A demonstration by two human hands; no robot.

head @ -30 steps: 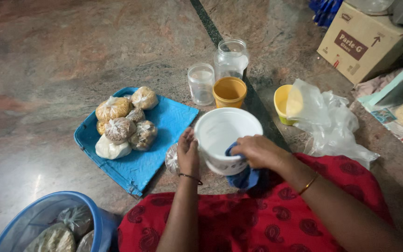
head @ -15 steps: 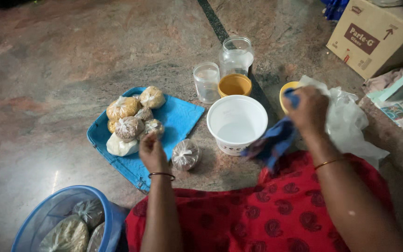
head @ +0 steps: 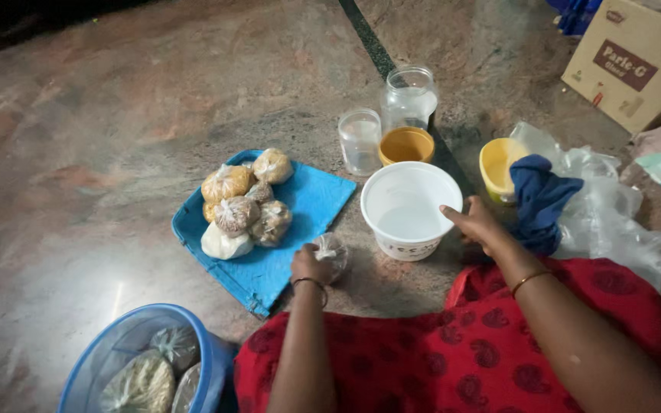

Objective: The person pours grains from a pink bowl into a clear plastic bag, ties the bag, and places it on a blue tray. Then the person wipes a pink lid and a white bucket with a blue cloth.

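Note:
My left hand closes around a small knotted plastic packet lying on the stone floor by the corner of a blue tray. My right hand rests against the right rim of an empty white tub, fingers spread, holding nothing. A dark blue cloth lies just right of that hand, draped beside a yellow cup. Several tied packets of grains are piled on the tray.
Behind the tub stand an orange cup, a small clear cup and a clear jar. Crumpled clear plastic bags lie at right, a cardboard box beyond. A blue bucket with more packets sits lower left.
My right hand dropped the blue cloth beside the yellow cup and came back to the tub's rim. My left hand moved from the tray onto the loose packet.

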